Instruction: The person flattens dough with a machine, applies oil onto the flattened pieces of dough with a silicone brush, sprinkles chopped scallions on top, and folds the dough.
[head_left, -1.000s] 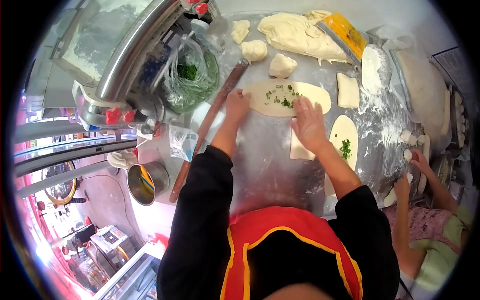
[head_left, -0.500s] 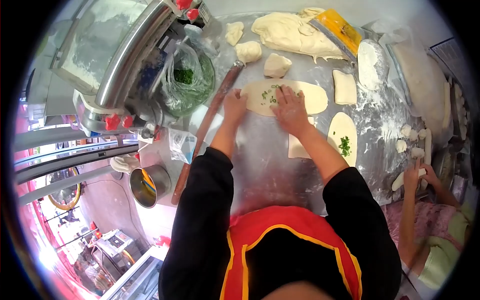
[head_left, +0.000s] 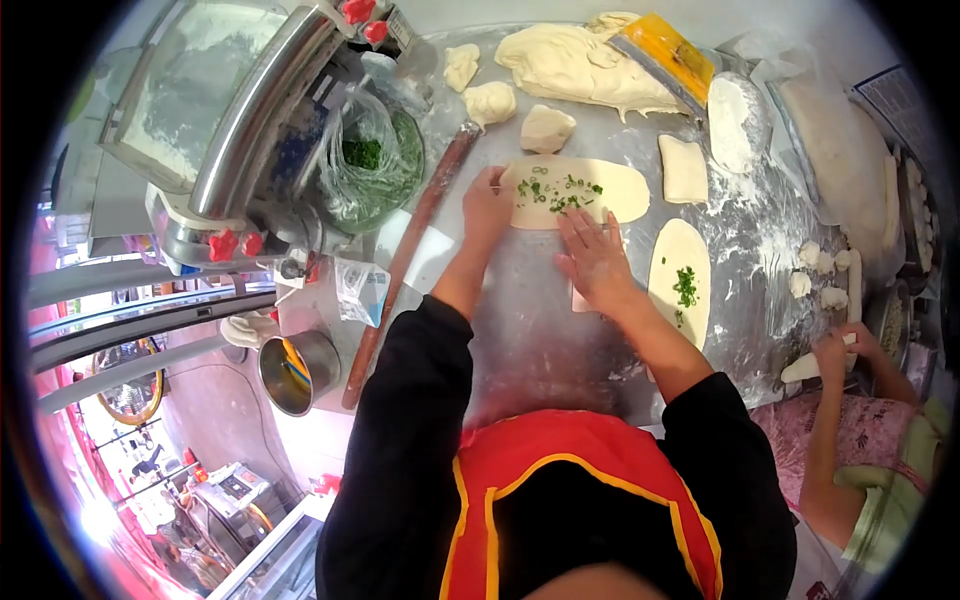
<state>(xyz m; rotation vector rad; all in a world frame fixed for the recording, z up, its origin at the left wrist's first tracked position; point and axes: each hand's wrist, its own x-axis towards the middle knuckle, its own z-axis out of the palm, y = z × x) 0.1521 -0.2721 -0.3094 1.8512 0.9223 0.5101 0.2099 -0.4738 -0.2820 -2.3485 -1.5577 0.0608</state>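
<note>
A flat oval dough sheet point(head_left: 625, 192) lies across the metal table with chopped scallions point(head_left: 560, 188) scattered over it. My left hand point(head_left: 488, 210) is closed at the sheet's left end, its fingertips on the dough. At the lower edge of that sheet is my right hand point(head_left: 598, 262), fingers stretched out and slightly apart, fingertips by the scallions. Under the right hand, a piece of dough is mostly hidden. To the right, a second oval sheet point(head_left: 665, 262) carries a small heap of scallions.
A long rolling pin point(head_left: 412, 260) lies left of my arm, beside a bag of chopped greens point(head_left: 365, 155). Dough lumps point(head_left: 547, 130), a big dough mass point(head_left: 580, 70) and a yellow scraper point(head_left: 665, 55) sit at the back. A co-worker's hands point(head_left: 838, 350) handle dough at right.
My right hand has drawn back toward me from the middle of the sheet, baring more spread scallions. My left hand has shifted right, onto the sheet's end.
</note>
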